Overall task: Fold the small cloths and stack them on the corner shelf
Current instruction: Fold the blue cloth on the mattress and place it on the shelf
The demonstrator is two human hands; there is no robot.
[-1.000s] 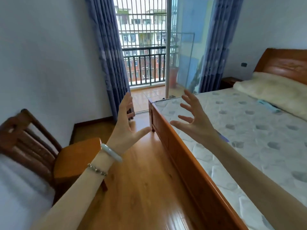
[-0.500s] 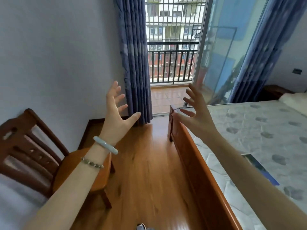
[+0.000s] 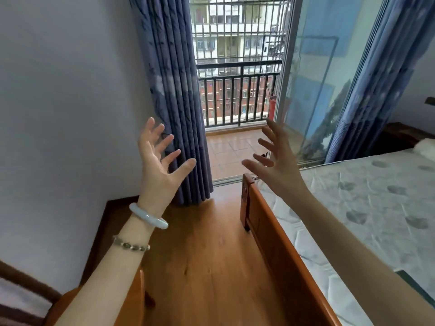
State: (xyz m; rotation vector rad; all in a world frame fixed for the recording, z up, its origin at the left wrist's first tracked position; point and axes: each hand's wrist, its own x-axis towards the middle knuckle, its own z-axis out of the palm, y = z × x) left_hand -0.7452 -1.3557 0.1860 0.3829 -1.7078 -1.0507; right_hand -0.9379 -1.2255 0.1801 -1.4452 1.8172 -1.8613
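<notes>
Cloths: not visible. Left hand (image 3: 160, 165) raised, fingers spread wide, empty. Right hand (image 3: 277, 165) likewise, palm facing left, above bed (image 3: 277, 243) corner.

Daylight floods in through the balcony opening (image 3: 237, 95) beyond both hands — outdoors slightly overexposed. Left hand (image 3: 157, 165) and right hand (image 3: 280, 170) evenly lit, soft shadows. Reflections on the glass door (image 3: 315, 90) past the right hand. Wide-angle bending at edges — chair (image 3: 28, 292) below the left forearm smeared.

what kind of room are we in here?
Most likely a home bedroom: a wooden-framed bed with a bare quilted mattress, blue floor-length curtains, and a sliding glass door that opens onto a railed balcony.
</notes>
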